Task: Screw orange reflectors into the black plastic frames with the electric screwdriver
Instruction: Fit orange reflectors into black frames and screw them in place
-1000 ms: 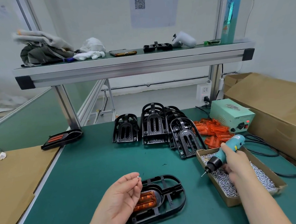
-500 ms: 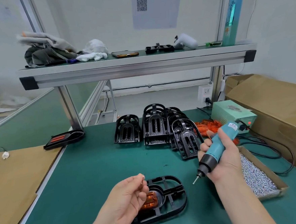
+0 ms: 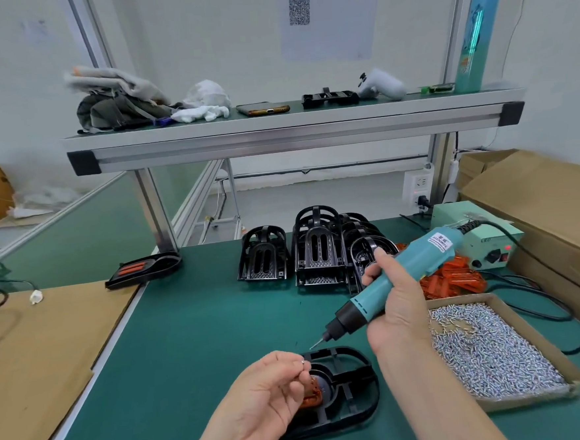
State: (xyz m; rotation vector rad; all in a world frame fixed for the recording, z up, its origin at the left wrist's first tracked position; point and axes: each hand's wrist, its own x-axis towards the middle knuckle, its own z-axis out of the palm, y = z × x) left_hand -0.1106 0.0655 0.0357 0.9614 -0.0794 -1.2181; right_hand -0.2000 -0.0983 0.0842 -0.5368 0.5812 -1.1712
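Observation:
A black plastic frame [image 3: 348,387] lies flat on the green mat near the front edge, with an orange reflector [image 3: 311,397] seated in it. My left hand [image 3: 260,404] hovers over the frame's left side and pinches a small screw [image 3: 303,362] between thumb and fingertips, partly hiding the reflector. My right hand [image 3: 396,308] grips the teal electric screwdriver [image 3: 389,281], tilted down to the left. Its bit tip [image 3: 313,347] hangs just above the frame's far edge, close to the screw.
Several upright black frames [image 3: 318,248] stand at mid-table, loose orange reflectors [image 3: 450,280] to their right. A cardboard tray of screws [image 3: 486,347] sits right of my forearm. The power supply box [image 3: 479,241], its cables, a large carton [image 3: 551,201] and a finished frame [image 3: 144,269] surround the area.
My right hand has carried the screwdriver from over the screw tray leftward and down toward the frame. My left hand kept the screw and stayed over the frame, shifting slightly toward the bit.

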